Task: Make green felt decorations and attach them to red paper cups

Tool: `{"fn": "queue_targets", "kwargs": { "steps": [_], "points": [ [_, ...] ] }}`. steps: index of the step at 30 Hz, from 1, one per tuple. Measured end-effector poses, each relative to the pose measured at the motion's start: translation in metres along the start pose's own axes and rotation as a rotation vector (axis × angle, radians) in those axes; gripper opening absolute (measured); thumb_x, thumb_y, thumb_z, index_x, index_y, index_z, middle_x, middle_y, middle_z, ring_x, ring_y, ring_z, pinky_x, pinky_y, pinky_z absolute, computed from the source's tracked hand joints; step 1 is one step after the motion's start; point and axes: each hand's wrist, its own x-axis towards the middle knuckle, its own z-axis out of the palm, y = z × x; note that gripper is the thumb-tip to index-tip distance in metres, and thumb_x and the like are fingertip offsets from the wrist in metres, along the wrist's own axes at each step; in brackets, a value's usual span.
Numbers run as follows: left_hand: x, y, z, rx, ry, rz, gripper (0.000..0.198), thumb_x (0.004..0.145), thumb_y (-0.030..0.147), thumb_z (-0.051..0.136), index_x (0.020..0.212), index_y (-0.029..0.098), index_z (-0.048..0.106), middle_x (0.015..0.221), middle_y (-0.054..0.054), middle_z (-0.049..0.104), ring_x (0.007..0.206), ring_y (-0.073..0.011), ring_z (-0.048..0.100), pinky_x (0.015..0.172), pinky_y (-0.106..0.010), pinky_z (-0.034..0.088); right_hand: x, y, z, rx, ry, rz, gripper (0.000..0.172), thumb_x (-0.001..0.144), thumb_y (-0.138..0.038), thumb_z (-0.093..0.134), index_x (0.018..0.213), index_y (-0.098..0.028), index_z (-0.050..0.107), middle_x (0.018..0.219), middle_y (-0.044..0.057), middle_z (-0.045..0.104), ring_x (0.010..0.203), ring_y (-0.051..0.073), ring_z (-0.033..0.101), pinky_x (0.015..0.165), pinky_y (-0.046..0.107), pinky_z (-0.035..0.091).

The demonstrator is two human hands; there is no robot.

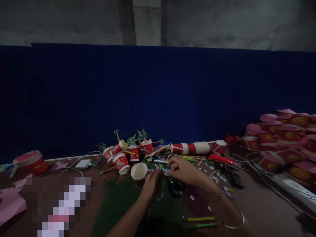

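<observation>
My left hand [152,183] and my right hand [184,170] meet low over a brown table [259,210], above a dark green sheet [118,204]. Both have their fingers pinched together on small colourful pieces [163,168], too small and dim to name. A paper cup [139,173] with its white mouth facing me lies just left of my left hand. Black scissors [175,190] rest under my right hand. My right wrist carries a thin bracelet, and a bangle sits further up the forearm.
Red printed paper cups [128,153] with straws and green cut-outs cluster behind my hands. A row of nested cups [190,148] lies to their right. Stacked red bowls with pink lids [283,138] fill the right side. A red-handled tool [221,159], white cables, a power strip [293,186] and a blue partition [158,95] surround them.
</observation>
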Motion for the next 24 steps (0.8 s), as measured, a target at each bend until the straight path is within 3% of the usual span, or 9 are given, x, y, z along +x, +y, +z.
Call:
{"fn": "queue_targets", "kwargs": {
  "steps": [4,9,14,19,24],
  "points": [
    [0.006,-0.006,-0.003,0.011,0.009,0.036,0.047,0.064,0.063,0.06,0.067,0.018,0.049,0.043,0.01,0.029,0.038,-0.0047,0.023,0.04,-0.02,0.011,-0.001,0.0,0.0,-0.042,0.001,-0.006,0.016,0.071,-0.026,0.06,0.085,-0.02,0.054,0.068,-0.001,0.067,0.063,0.014,0.058,0.056,0.023,0.037],
    [0.008,-0.004,-0.007,0.096,0.054,0.085,0.048,0.064,0.064,0.059,0.067,0.017,0.051,0.049,0.008,0.037,0.044,-0.0063,0.031,0.043,-0.02,0.02,0.002,0.003,-0.001,-0.034,-0.026,-0.041,0.016,0.071,-0.023,0.059,0.086,-0.019,0.056,0.077,0.001,0.067,0.069,0.015,0.058,0.061,0.023,0.039],
    [0.004,0.0,-0.008,0.25,0.129,0.187,0.047,0.063,0.062,0.06,0.06,0.017,0.046,0.054,0.006,0.041,0.052,-0.0079,0.038,0.047,-0.02,0.028,0.007,0.013,-0.003,-0.169,0.075,-0.018,0.021,0.069,-0.014,0.055,0.089,-0.017,0.059,0.085,0.004,0.066,0.07,0.016,0.057,0.061,0.024,0.041],
    [0.006,-0.012,-0.008,0.273,0.129,0.122,0.038,0.073,0.056,0.054,0.067,0.021,0.04,0.042,0.01,0.037,0.037,-0.0058,0.028,0.038,-0.018,0.018,0.003,0.018,0.011,-0.633,-0.172,0.129,0.023,0.066,-0.014,0.058,0.088,-0.013,0.064,0.089,0.014,0.068,0.082,0.027,0.063,0.065,0.029,0.044],
    [0.01,-0.013,-0.01,0.32,0.072,0.183,0.033,0.074,0.051,0.054,0.07,0.021,0.041,0.047,0.009,0.042,0.035,-0.005,0.031,0.036,-0.017,0.018,0.004,0.023,0.029,-0.711,-0.231,0.17,0.043,0.063,-0.008,0.058,0.105,-0.006,0.059,0.094,0.02,0.067,0.09,0.032,0.063,0.073,0.035,0.046]
  ]
}}
